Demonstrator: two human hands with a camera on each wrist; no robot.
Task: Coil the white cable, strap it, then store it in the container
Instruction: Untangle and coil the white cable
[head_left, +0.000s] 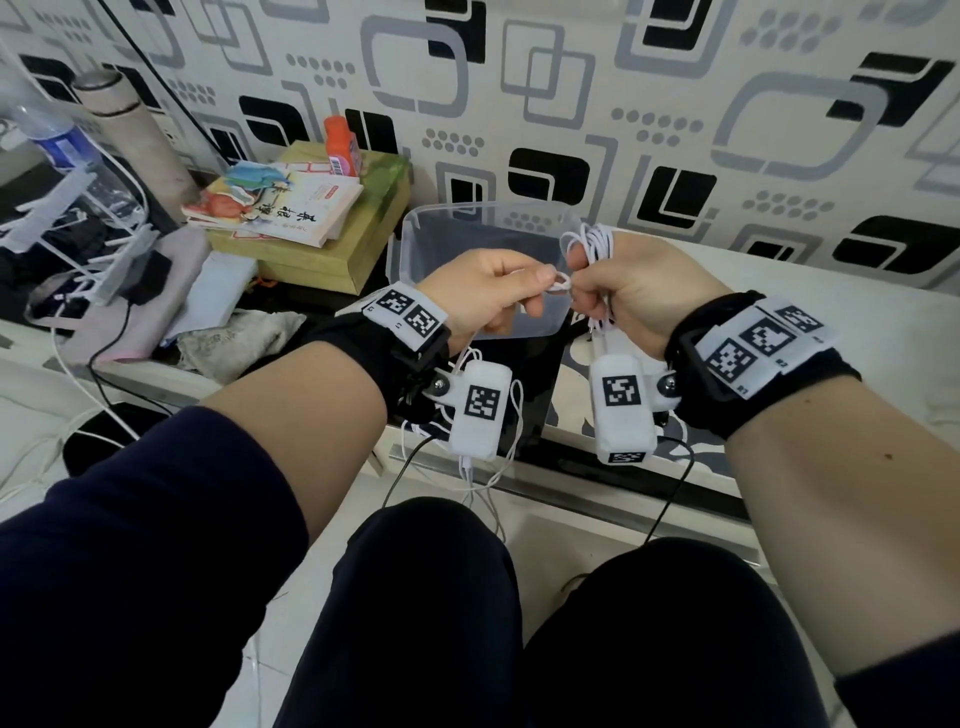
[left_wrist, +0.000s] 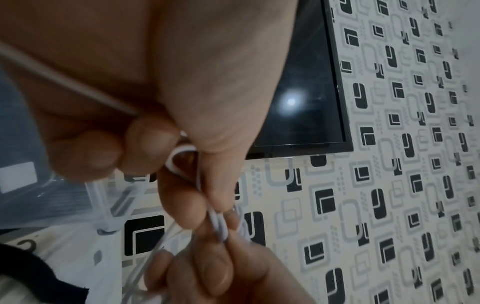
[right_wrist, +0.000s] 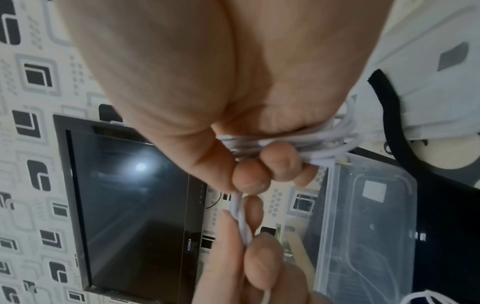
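In the head view both hands are raised close together in front of the clear plastic container (head_left: 415, 249). My right hand (head_left: 582, 286) grips a bundle of white cable (head_left: 592, 244) loops, which stick out above its fist. My left hand (head_left: 540, 280) pinches a small loop of the same cable right beside the right thumb. The right wrist view shows the coil (right_wrist: 324, 139) wrapped across the curled fingers (right_wrist: 283, 162) of the right hand (right_wrist: 259, 170). The left wrist view shows my left hand (left_wrist: 205, 205) pinching the strand (left_wrist: 218, 224). A loose tail (head_left: 488, 467) hangs toward my lap.
A stack of books (head_left: 280, 202) on a yellow-green box (head_left: 332, 254) with an orange bottle (head_left: 340, 145) stands left of the container. Far left are a thermos (head_left: 130, 135), chargers and wires. A dark screen (right_wrist: 130, 205) hangs on the patterned wall. My knees are below.
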